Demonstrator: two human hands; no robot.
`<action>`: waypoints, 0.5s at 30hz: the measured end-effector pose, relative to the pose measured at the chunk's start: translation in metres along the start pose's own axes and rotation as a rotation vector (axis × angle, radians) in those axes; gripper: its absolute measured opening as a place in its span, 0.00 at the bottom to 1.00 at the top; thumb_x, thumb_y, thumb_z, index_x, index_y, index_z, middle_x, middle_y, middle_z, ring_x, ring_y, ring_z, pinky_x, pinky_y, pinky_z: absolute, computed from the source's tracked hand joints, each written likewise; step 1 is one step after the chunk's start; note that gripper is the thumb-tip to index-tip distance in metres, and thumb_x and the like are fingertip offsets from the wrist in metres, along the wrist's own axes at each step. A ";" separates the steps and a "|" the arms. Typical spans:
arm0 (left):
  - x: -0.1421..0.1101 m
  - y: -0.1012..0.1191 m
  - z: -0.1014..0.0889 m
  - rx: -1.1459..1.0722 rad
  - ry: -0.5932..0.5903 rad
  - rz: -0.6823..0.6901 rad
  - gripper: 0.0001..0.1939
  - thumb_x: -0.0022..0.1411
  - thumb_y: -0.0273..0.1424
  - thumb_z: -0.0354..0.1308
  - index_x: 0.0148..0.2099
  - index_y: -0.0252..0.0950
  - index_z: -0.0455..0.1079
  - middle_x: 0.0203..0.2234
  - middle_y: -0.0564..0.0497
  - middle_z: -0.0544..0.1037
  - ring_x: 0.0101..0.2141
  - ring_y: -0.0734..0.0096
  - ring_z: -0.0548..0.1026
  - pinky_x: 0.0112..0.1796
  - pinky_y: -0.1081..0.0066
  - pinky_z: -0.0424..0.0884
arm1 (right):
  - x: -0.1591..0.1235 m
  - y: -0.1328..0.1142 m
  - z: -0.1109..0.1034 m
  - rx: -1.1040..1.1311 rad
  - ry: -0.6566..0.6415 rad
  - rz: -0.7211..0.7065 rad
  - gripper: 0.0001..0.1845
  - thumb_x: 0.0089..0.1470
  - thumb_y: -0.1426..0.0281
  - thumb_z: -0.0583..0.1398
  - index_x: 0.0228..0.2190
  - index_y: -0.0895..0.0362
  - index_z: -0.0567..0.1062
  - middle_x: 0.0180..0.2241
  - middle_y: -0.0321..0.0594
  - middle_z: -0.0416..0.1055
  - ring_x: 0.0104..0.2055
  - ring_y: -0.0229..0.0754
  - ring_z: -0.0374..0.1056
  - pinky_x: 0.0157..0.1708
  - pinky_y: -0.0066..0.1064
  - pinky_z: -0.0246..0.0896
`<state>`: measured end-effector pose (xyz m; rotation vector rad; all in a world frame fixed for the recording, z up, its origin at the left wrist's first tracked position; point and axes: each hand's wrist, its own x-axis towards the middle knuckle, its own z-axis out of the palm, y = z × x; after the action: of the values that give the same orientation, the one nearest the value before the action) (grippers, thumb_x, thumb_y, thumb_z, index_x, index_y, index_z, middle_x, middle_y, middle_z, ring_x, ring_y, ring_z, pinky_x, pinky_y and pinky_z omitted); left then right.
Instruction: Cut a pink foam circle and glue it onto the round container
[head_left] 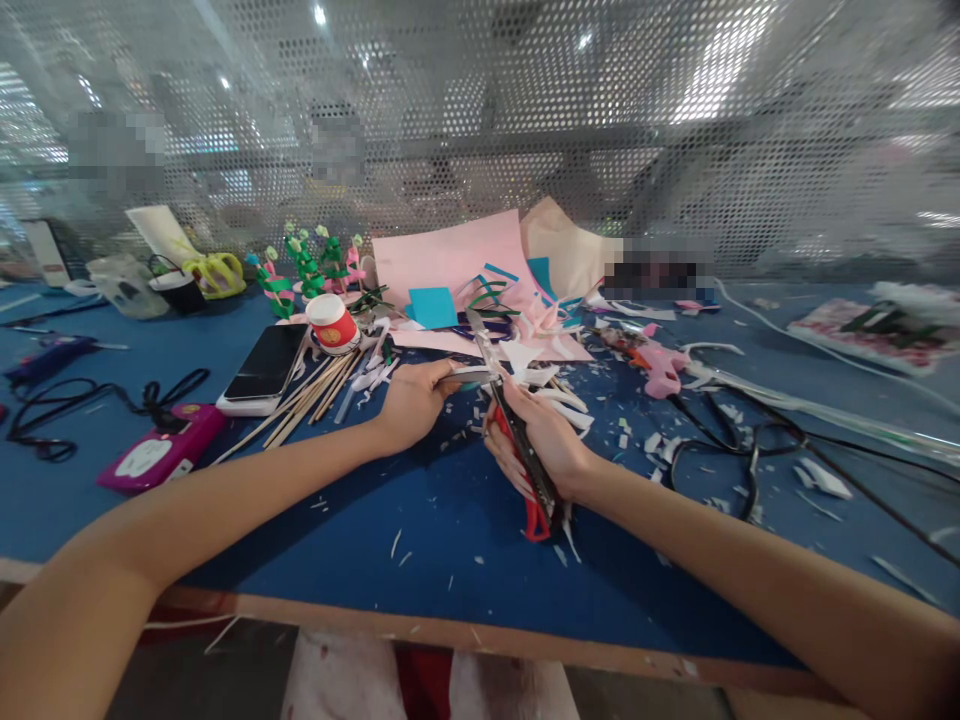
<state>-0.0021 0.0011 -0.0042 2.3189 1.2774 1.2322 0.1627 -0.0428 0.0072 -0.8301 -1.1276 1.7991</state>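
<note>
My left hand [416,405] is closed, its fingers pinching a white paper strip [466,376]. The strip runs across to the scissors [529,440], which have black and red handles. My right hand [555,440] is wrapped round those handles, with the metal blades pointing away from me. Strip and blades meet between my hands; whether the blades have closed on the paper I cannot tell. White paper scraps [559,400] lie behind and beside my right hand.
Pink paper sheets [450,250], a blue paper square [433,308], and a red-and-white paper cup [332,325] stand beyond my hands. Left are wooden sticks [319,395], a phone [266,360] and a magenta box [161,450]. Right, a pink glue gun [664,368] lies among black cables [754,450].
</note>
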 end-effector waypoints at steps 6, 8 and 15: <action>0.002 -0.002 0.000 0.008 0.029 -0.089 0.06 0.56 0.24 0.55 0.33 0.33 0.74 0.22 0.55 0.76 0.24 0.75 0.70 0.26 0.77 0.65 | 0.001 0.000 0.000 -0.005 -0.018 0.016 0.21 0.53 0.49 0.56 0.24 0.54 0.62 0.08 0.28 0.58 0.06 0.33 0.48 0.02 0.24 0.47; 0.002 -0.002 0.000 0.026 0.034 -0.096 0.06 0.56 0.25 0.55 0.33 0.32 0.74 0.22 0.55 0.76 0.24 0.75 0.70 0.26 0.76 0.65 | 0.000 0.000 0.001 -0.018 -0.021 0.012 0.22 0.54 0.49 0.55 0.23 0.54 0.62 0.08 0.28 0.58 0.06 0.32 0.48 0.03 0.24 0.47; -0.002 0.001 0.000 0.033 -0.023 0.036 0.10 0.59 0.25 0.53 0.40 0.36 0.75 0.32 0.50 0.81 0.32 0.70 0.76 0.36 0.72 0.70 | -0.002 0.001 0.001 -0.042 0.013 -0.012 0.21 0.54 0.50 0.56 0.23 0.54 0.62 0.08 0.27 0.59 0.06 0.32 0.49 0.04 0.24 0.48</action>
<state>-0.0019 -0.0006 -0.0046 2.3829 1.2630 1.2001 0.1624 -0.0452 0.0073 -0.8570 -1.1625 1.7631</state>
